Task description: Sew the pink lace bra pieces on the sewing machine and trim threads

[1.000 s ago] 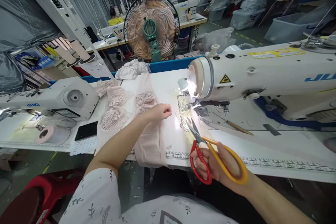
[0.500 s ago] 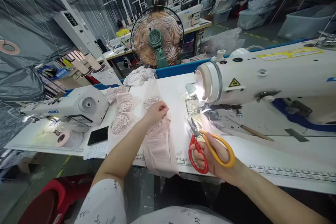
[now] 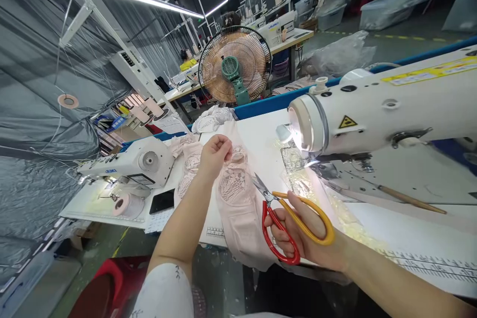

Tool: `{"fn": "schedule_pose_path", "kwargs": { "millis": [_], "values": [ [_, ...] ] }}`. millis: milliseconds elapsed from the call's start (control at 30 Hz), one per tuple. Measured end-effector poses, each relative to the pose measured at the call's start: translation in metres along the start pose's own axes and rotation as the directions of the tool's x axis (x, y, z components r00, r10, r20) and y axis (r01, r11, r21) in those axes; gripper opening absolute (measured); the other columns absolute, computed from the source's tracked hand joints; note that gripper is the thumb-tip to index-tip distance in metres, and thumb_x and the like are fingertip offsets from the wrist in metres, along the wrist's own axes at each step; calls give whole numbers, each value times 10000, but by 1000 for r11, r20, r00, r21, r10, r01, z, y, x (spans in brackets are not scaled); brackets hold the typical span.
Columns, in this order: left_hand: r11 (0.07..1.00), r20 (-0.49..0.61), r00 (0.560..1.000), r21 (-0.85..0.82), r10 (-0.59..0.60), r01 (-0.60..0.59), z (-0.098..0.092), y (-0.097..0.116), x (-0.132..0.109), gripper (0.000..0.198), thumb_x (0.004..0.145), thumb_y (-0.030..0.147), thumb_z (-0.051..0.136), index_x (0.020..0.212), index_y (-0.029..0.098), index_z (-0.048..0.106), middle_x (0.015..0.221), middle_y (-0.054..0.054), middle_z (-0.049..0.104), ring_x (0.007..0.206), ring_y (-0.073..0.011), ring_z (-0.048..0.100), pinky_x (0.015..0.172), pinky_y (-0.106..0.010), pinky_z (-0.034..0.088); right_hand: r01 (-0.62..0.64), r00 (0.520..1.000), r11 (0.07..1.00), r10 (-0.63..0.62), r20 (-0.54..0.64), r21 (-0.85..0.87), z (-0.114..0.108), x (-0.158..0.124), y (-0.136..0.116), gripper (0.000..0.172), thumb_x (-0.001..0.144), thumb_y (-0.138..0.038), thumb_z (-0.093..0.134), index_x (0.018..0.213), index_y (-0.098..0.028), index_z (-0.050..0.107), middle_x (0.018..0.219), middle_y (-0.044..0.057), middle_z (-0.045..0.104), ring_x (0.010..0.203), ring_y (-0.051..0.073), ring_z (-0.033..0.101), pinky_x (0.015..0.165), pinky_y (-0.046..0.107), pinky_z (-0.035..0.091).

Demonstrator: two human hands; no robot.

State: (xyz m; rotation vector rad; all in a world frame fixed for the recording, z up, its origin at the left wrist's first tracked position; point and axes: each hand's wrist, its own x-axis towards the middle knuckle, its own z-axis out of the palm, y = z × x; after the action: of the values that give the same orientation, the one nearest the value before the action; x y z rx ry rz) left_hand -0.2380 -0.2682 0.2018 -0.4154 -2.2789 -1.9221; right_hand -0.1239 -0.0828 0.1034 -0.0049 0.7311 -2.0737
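My right hand point(image 3: 301, 238) grips a pair of scissors point(image 3: 269, 198) with one red and one orange-yellow handle. The blades point up and left, slightly apart, by the edge of a pale pink bra point(image 3: 236, 208) with lace cups. My left hand point(image 3: 215, 155) hovers over the bra's upper part, thumb and fingertips pinched together. Whatever sits in that pinch, if anything, is too small to see. Left of my forearm lies another pink lace bra point(image 3: 192, 159), partly covered by the arm.
On the right stands a sewing machine point(image 3: 357, 104) with its lamp lit; a wooden-handled tool point(image 3: 410, 201) lies below its arm. At left are a second sewing machine point(image 3: 130, 164), a thread cone point(image 3: 128, 206) and a black phone point(image 3: 162, 201). Behind the table is a fan point(image 3: 234, 67).
My left hand has risen off the bra, keeping its pinch. The scissors have come closer to the bra's right edge. The whole view has shifted and tilted.
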Motion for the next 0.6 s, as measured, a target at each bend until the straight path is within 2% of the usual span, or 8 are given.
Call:
{"fn": "schedule_pose_path", "kwargs": {
  "millis": [133,267,500,600],
  "values": [
    [995,12,996,41,86,-87,-9,17,-5,235,725,319,662,704,169,482,490,68,489,384,-31,377,401,-165,253,11,1000,1000,-12,-29,-28,-4,1,-5,678,688,-789,472,742,-126,603,541,-17,462,450,89,415,496,221,327],
    [993,1,996,74,87,-87,-10,18,-5,227,723,315,654,700,170,481,492,64,493,381,-34,381,398,-164,257,26,996,1000,-25,-86,8,-1,10,-15,687,730,-784,408,720,-124,596,528,-10,449,450,92,409,477,218,344],
    [992,22,997,102,78,-80,-6,23,-6,234,726,328,650,694,172,478,476,66,477,389,-38,376,414,-169,277,59,987,997,-51,-152,48,8,48,-39,612,844,-669,377,683,-111,569,536,-6,442,443,64,402,438,178,382],
    [991,14,997,107,75,-76,-5,26,-5,251,723,350,656,693,175,479,470,66,470,390,-41,373,409,-169,270,80,973,995,-66,-221,54,12,63,-46,581,882,-619,369,638,-119,536,498,-37,396,398,31,363,390,131,346]
  ]
}}
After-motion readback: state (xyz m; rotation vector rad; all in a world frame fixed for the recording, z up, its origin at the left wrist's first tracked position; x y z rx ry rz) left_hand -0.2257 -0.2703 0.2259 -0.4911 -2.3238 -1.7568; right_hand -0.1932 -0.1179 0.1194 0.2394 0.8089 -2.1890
